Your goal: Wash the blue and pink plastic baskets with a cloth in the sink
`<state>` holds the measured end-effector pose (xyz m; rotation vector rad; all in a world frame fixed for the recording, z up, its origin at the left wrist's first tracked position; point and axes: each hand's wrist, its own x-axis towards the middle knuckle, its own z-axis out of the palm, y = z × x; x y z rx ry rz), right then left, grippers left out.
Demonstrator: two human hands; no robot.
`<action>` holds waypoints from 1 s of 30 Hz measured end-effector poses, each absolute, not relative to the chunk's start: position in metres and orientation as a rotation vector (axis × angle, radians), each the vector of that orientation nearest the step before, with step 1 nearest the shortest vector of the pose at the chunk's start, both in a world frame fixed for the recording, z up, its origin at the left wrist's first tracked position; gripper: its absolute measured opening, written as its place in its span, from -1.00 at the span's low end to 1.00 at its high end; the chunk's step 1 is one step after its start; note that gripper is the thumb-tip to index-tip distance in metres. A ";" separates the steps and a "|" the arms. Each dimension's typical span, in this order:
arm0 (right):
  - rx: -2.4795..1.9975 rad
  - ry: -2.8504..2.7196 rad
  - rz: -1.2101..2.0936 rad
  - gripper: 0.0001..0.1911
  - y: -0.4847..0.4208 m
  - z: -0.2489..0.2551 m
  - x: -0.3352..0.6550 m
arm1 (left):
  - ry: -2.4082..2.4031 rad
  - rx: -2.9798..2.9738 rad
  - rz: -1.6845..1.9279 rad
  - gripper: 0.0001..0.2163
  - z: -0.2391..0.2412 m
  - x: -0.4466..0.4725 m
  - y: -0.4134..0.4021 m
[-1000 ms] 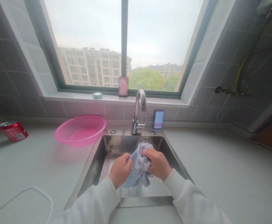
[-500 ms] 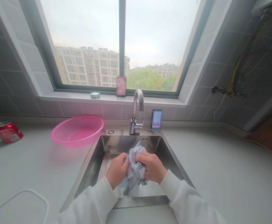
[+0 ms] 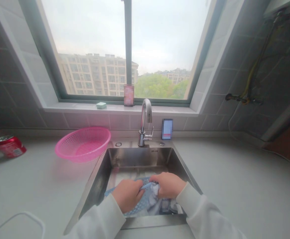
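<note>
Low over the steel sink (image 3: 132,157), my left hand (image 3: 128,195) is closed on the rim of a light-blue plastic basket (image 3: 138,208) full of small holes. The basket is tilted, and my left hand and sleeve cover part of it. My right hand (image 3: 169,186) is closed around a pale grey-white cloth (image 3: 154,198), pressed against the same rim close to the left fingers. Loose folds of the cloth hang down inside the basket. Some dark and pale shapes show below my right hand; I cannot make out what they are.
A chrome faucet (image 3: 142,126) rises behind the sink. On the left counter sit a pink perforated basket (image 3: 82,146) and a red can (image 3: 10,146) on its side. A phone (image 3: 167,129) leans at the back wall. A green box (image 3: 101,105) lies on the windowsill.
Both hands have lowered, and the blue basket has turned so that its perforated side shows. The cloth, bunched between both hands before, is now mostly under my right hand.
</note>
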<state>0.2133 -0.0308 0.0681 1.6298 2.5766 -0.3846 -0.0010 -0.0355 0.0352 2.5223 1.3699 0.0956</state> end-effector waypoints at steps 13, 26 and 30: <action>1.719 2.478 -0.374 -0.56 -0.022 0.056 0.211 | 1.498 2.406 1.305 -0.74 0.116 -0.064 0.110; 1.756 2.435 -0.510 -0.56 -0.020 0.055 0.214 | 1.604 2.818 0.838 -0.55 0.201 -0.056 0.255; 1.741 2.459 -0.529 -0.58 -0.020 0.052 0.215 | 1.558 2.868 0.678 -0.51 0.212 -0.051 0.273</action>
